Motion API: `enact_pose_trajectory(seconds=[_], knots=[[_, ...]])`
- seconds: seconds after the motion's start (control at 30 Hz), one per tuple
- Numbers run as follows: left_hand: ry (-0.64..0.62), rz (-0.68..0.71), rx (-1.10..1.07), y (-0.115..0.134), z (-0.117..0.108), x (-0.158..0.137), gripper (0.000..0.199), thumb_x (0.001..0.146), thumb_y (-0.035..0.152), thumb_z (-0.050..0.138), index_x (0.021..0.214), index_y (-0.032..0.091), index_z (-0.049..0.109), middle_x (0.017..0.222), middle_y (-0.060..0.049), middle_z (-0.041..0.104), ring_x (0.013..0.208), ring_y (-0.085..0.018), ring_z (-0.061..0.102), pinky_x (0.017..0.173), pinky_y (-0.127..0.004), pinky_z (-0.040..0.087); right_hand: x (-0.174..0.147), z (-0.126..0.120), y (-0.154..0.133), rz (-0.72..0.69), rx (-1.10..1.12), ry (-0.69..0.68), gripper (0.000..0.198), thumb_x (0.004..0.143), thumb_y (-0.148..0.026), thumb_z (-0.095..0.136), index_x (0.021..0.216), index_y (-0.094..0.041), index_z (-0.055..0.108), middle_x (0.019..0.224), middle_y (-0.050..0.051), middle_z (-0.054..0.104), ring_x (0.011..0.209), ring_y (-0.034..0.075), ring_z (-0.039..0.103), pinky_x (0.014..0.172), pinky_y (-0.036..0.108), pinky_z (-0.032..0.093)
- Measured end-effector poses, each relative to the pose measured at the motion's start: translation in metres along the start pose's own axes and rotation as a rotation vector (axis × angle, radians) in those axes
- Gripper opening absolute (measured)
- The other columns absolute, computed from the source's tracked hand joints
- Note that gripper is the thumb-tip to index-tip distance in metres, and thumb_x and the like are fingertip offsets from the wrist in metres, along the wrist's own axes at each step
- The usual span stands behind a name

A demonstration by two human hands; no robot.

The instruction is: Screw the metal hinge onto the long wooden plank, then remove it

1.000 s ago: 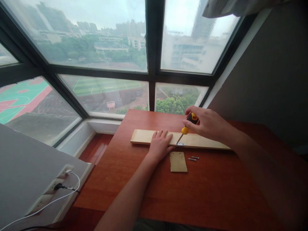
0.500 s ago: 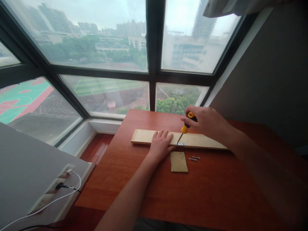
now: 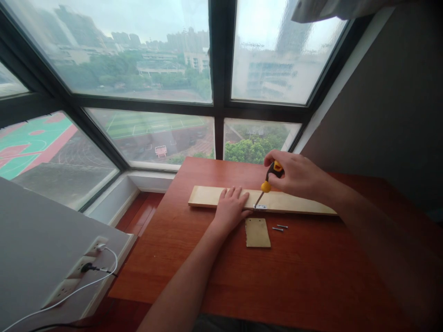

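1. The right hand [image 3: 297, 177] grips a yellow-and-black-handled screwdriver [image 3: 268, 183], tip on a small metal bracket [image 3: 259, 207] at the near edge of the long pale wooden board [image 3: 294, 203]; tilted as it is, the tip could slip off.
2. The left hand [image 3: 230, 207] lies open and flat on the board, just beside the tip, so a slip could jab it.
3. Count: one board, one small square plywood piece [image 3: 257, 232], seemingly two loose screws [image 3: 278, 228], all on the red-brown bench [image 3: 277, 276].

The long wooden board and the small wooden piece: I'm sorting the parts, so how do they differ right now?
The long wooden board is a narrow strip lying crosswise; the small wooden piece is short and nearly square. The left hand presses flat on the board and the screwdriver, in the right hand, meets a metal bracket on it; the small piece lies untouched, nearer the person. Both are pale wood, flat on the red-brown table.
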State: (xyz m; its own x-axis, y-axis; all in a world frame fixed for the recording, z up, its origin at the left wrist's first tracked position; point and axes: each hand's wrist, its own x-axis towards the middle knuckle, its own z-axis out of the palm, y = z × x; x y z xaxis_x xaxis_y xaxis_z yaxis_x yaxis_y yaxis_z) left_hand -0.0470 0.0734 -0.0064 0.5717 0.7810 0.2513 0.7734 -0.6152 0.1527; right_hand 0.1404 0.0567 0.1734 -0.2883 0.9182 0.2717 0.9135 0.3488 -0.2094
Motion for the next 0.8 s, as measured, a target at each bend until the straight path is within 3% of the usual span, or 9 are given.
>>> enact_pose_trajectory(seconds=[0.1, 0.27, 0.37, 0.47, 0.57, 0.67, 0.73, 0.8], knots=[[0.004, 0.000, 0.001, 0.0002, 0.0001, -0.0001, 0.057, 0.081, 0.050, 0.071, 0.130, 0.026, 0.054, 0.145, -0.013, 0.053, 0.133, -0.033, 0.046, 0.110, -0.050, 0.034, -0.0008, -0.0026, -0.0031, 0.005, 0.042, -0.017, 0.019, 0.080, -0.027, 0.058, 0.097, -0.021, 0.064, 0.087, 0.004, 0.070, 0.073, 0.018, 0.061, 0.063, 0.029, 0.043], [-0.005, -0.004, -0.011, 0.0005, -0.0010, 0.0000, 0.057, 0.081, 0.048, 0.071, 0.131, 0.025, 0.054, 0.144, -0.013, 0.053, 0.133, -0.034, 0.046, 0.110, -0.051, 0.034, 0.0013, -0.0004, -0.0063, 0.168, -0.241, 0.053, 0.032, 0.089, -0.051, 0.050, 0.083, -0.024, 0.066, 0.068, 0.005, 0.066, 0.061, 0.022, 0.058, 0.052, 0.032, 0.029], [-0.012, -0.007, -0.019, 0.0009, -0.0024, 0.0002, 0.057, 0.082, 0.048, 0.071, 0.131, 0.025, 0.055, 0.145, -0.013, 0.053, 0.133, -0.033, 0.046, 0.110, -0.050, 0.034, 0.0022, -0.0010, -0.0029, 0.083, -0.146, 0.003, 0.018, 0.085, -0.037, 0.055, 0.091, -0.024, 0.065, 0.078, 0.004, 0.070, 0.069, 0.021, 0.062, 0.056, 0.031, 0.035], [-0.016, -0.010, -0.013, 0.0015, -0.0034, 0.0001, 0.056, 0.082, 0.048, 0.070, 0.131, 0.025, 0.055, 0.145, -0.013, 0.052, 0.133, -0.033, 0.046, 0.110, -0.051, 0.034, 0.0013, -0.0051, -0.0010, 0.021, -0.017, -0.076, 0.027, 0.077, -0.027, 0.060, 0.104, -0.023, 0.063, 0.094, 0.003, 0.072, 0.079, 0.020, 0.064, 0.063, 0.030, 0.042], [-0.015, -0.014, -0.011, 0.0019, -0.0031, -0.0001, 0.056, 0.082, 0.048, 0.070, 0.131, 0.024, 0.055, 0.145, -0.014, 0.052, 0.133, -0.034, 0.045, 0.110, -0.052, 0.033, 0.0006, -0.0075, -0.0021, 0.082, -0.088, -0.069, 0.024, 0.082, -0.035, 0.058, 0.102, -0.025, 0.065, 0.094, 0.004, 0.072, 0.077, 0.021, 0.063, 0.059, 0.031, 0.039], [-0.010, -0.014, -0.014, 0.0017, -0.0021, -0.0002, 0.056, 0.082, 0.048, 0.070, 0.131, 0.024, 0.054, 0.145, -0.014, 0.052, 0.133, -0.034, 0.045, 0.111, -0.051, 0.033, 0.0014, -0.0062, -0.0021, 0.182, -0.193, -0.032, 0.029, 0.088, -0.050, 0.051, 0.090, -0.027, 0.068, 0.078, 0.004, 0.070, 0.068, 0.023, 0.061, 0.053, 0.032, 0.032], [-0.007, -0.009, -0.014, 0.0013, -0.0017, -0.0003, 0.057, 0.082, 0.048, 0.071, 0.131, 0.024, 0.054, 0.145, -0.014, 0.052, 0.133, -0.034, 0.046, 0.111, -0.051, 0.033, 0.0019, -0.0053, 0.0000, 0.151, -0.139, -0.047, 0.025, 0.090, -0.044, 0.050, 0.092, -0.026, 0.067, 0.077, 0.003, 0.070, 0.069, 0.022, 0.061, 0.056, 0.032, 0.036], [-0.006, -0.004, -0.013, 0.0009, -0.0016, -0.0004, 0.058, 0.082, 0.048, 0.071, 0.131, 0.025, 0.054, 0.145, -0.014, 0.052, 0.133, -0.034, 0.045, 0.111, -0.051, 0.033, 0.0018, -0.0057, 0.0025, 0.047, -0.016, -0.074, 0.020, 0.085, -0.032, 0.055, 0.101, -0.023, 0.064, 0.090, 0.004, 0.071, 0.077, 0.020, 0.063, 0.065, 0.031, 0.042]])
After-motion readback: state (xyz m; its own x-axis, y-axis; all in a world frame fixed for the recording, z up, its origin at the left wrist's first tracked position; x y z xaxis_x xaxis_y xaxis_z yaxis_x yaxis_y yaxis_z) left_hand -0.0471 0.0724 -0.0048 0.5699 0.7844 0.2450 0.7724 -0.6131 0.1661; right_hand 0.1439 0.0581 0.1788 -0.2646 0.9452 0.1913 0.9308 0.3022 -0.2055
